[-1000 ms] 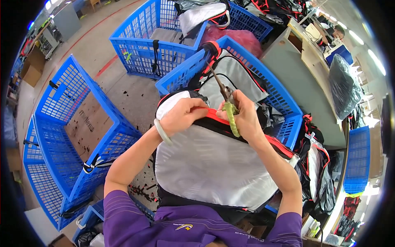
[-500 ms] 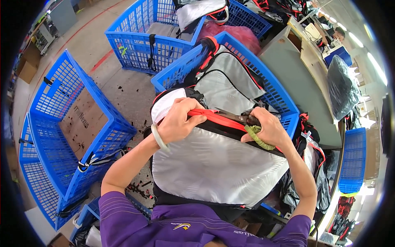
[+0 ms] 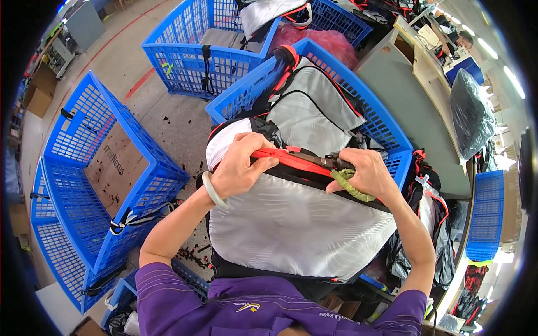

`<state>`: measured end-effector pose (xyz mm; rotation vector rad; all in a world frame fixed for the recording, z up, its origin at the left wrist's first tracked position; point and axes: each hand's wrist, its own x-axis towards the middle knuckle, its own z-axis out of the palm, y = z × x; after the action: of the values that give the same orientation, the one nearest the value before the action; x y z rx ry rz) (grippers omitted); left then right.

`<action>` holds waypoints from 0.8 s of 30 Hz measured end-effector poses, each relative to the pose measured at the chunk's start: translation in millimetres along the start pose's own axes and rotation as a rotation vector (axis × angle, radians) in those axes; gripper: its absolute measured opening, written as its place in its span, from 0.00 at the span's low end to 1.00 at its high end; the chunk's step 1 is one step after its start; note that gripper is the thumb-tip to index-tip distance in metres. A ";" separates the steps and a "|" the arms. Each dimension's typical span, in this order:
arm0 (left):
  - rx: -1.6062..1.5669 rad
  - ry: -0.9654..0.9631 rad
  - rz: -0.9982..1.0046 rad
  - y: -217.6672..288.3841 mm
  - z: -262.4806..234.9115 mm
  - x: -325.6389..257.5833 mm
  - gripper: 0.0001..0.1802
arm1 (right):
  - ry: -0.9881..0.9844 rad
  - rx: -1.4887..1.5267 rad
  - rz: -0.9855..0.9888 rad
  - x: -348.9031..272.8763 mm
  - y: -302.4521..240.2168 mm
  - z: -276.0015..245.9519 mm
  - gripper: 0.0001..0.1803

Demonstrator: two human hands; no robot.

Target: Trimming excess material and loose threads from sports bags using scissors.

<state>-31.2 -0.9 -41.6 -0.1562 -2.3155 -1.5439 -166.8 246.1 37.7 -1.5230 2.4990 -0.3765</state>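
A silver-grey bag (image 3: pixel 297 224) with black edges lies against my front, its upper rim bordered by a red zipper strip (image 3: pixel 298 163). My left hand (image 3: pixel 240 167), a pale bangle (image 3: pixel 215 191) at its wrist, pinches the strip between thumb and fingers. In my right hand (image 3: pixel 365 172) is a pair of scissors (image 3: pixel 343 178) with a green-wrapped handle. Their dark blades point left along the strip, close to its upper edge. Whether the blades touch the fabric I cannot tell.
Beyond the bag, a blue crate (image 3: pixel 386 120) holds more grey bags. Another blue crate (image 3: pixel 185 70) stands farther back, and nested blue crates (image 3: pixel 101 241) lie tipped at the left. Dark scraps litter the floor (image 3: pixel 188 131). A grey-green table panel (image 3: pixel 417 123) rises at the right.
The scissor blades, apart from the strip before, now lie lower and closer along it. Both hands keep their hold and have barely moved; the view has shifted slightly.
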 end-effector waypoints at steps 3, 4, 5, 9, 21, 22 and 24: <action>-0.017 -0.002 -0.010 -0.4 0.7 0.0 0.07 | -0.002 0.018 0.005 -2.8 1.2 4.3 0.34; -0.017 -0.003 -0.010 0.2 0.4 -0.1 0.07 | -0.002 0.019 0.005 -2.8 1.0 4.7 0.34; -0.013 -0.005 -0.016 1.2 0.0 -0.2 0.08 | 0.011 0.023 0.005 -2.6 0.3 5.3 0.34; 0.008 0.002 -0.043 3.2 -0.7 -1.1 0.08 | 0.084 0.004 -0.039 4.1 -5.8 6.4 0.35; -0.285 0.059 -0.130 -6.8 5.9 1.6 0.38 | 0.094 0.018 0.046 -0.4 0.6 21.2 0.35; -0.284 0.056 -0.128 -6.2 5.7 0.0 0.38 | 0.098 0.019 0.048 -0.2 -1.8 20.4 0.35; -0.322 0.064 -0.152 -4.9 5.7 -3.6 0.41 | 0.068 0.005 0.023 1.4 -6.6 17.5 0.34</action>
<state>-30.5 2.8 -49.1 -0.0095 -2.0564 -1.9608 -156.7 240.0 23.1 -1.5032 2.5627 -0.4374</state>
